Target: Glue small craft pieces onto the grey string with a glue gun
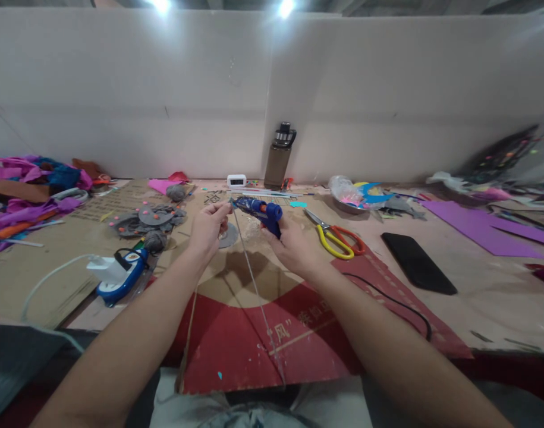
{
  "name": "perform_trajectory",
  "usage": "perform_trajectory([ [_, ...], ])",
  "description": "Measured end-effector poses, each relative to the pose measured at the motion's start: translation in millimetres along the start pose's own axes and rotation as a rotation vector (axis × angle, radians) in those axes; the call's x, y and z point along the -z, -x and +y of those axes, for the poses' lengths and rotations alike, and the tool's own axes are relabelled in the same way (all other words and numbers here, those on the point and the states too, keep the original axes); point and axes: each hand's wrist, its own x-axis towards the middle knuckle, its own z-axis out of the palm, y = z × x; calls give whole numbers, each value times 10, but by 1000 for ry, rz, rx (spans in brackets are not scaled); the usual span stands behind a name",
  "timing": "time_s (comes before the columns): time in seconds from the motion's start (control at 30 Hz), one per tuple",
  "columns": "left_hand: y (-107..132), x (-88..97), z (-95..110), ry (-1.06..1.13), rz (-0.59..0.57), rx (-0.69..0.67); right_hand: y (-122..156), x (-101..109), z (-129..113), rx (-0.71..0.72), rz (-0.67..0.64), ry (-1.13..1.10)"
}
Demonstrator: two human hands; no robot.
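My right hand [289, 241] is wrapped around the handle of a blue hot glue gun [272, 221], whose nozzle points left. At that nozzle, the fingertips of my left hand [211, 223] are pinched together on the end of a thin grey cord [252, 270]. The cord runs down toward me over the red and brown cardboard [236, 339]. Whatever else the left fingertips hold is too small to make out. A grey disc [228, 236] lies under my left hand, partly covered by it.
Red-and-yellow-handled scissors [338, 238] and a black phone [417, 261] lie to the right. A bottle [278, 157] stands behind, near a metal bowl [349, 207]. At left are a power strip [124, 276], grey pieces with pink dots [149, 220] and colourful scraps [26, 184].
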Motion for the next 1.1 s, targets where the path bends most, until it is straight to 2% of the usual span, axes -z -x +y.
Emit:
perform_trajectory([
  [0.73, -16, 19, 15, 25, 9, -52, 25, 37, -101, 9, -25, -24],
  [1.1, -9, 2, 6, 19, -8, -38, 6, 11, -32, 65, 12, 21],
])
